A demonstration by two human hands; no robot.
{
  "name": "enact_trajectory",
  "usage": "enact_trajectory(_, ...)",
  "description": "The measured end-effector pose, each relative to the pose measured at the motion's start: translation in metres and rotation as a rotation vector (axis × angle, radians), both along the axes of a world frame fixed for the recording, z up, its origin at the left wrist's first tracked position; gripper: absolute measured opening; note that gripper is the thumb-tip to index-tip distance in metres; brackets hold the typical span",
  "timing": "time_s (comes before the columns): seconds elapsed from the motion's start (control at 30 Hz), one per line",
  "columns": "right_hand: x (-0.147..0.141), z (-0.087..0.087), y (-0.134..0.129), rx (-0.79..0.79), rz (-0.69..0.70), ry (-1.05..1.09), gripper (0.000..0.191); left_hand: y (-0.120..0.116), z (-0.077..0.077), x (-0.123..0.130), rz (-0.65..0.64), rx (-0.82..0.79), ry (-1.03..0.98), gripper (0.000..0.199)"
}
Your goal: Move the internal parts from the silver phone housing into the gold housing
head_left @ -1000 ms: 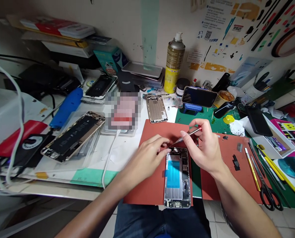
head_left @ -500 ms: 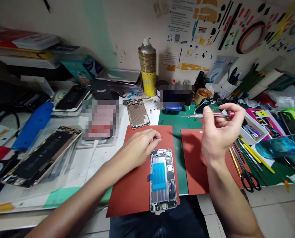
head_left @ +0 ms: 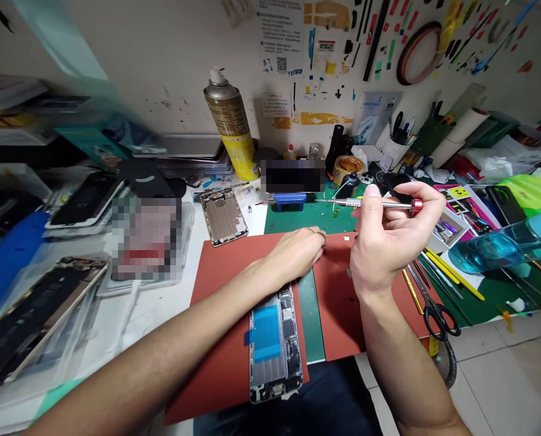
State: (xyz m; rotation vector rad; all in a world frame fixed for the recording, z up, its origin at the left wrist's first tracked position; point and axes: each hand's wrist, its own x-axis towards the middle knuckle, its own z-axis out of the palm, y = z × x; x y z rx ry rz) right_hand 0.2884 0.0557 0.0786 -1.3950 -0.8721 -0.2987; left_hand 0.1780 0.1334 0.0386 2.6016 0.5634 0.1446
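Observation:
My right hand [head_left: 381,236] grips a thin precision screwdriver [head_left: 352,203] with a red end cap, its tip pointing left above the green mat. My left hand [head_left: 300,254] has its fingers curled over the gap between the two red-brown sheets; whatever they hold, if anything, is hidden. Below my left wrist lies an opened phone housing [head_left: 277,363] with a blue film [head_left: 267,333] on its inner side. My forearm covers the housing's top end. Small bits lie on the right-hand red-brown sheet [head_left: 338,303], close to my right hand.
Another bare phone housing [head_left: 223,215] lies at the back, left of a blue stand [head_left: 289,201]. A yellow spray can [head_left: 234,127] stands by the wall. Scissors [head_left: 438,318], yellow tweezers [head_left: 456,275] and a blue bottle [head_left: 501,245] are at the right. Opened phones [head_left: 43,315] lie left.
My left hand has moved right, from beside the phone housing's top to past it. My right hand still holds the screwdriver, roughly level. The whole view has swung to the right.

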Motion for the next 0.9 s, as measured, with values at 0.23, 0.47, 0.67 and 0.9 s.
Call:
enact_trajectory(0.23, -0.001, 0.002, -0.003, -0.041, 0.006, -0.022, 0.021, 0.006, -0.004, -0.016, 0.045, 0.012, -0.029, 0.029)
enact_trajectory(0.47, -0.017, 0.005, -0.01, -0.057, 0.169, 0.019, 0.025, 0.015, 0.016, -0.096, 0.194, 0.016, -0.002, 0.031)
enact_trajectory(0.67, -0.027, 0.003, -0.008, -0.044, 0.218, 0.01, 0.028, -0.02, 0.011, -0.143, 0.334, -0.036, -0.022, 0.032)
enact_trajectory(0.9, -0.023, 0.002, -0.009, -0.117, 0.305, 0.026, 0.028, -0.07, -0.012, -0.166, 0.392, 0.136, -0.305, 0.024)
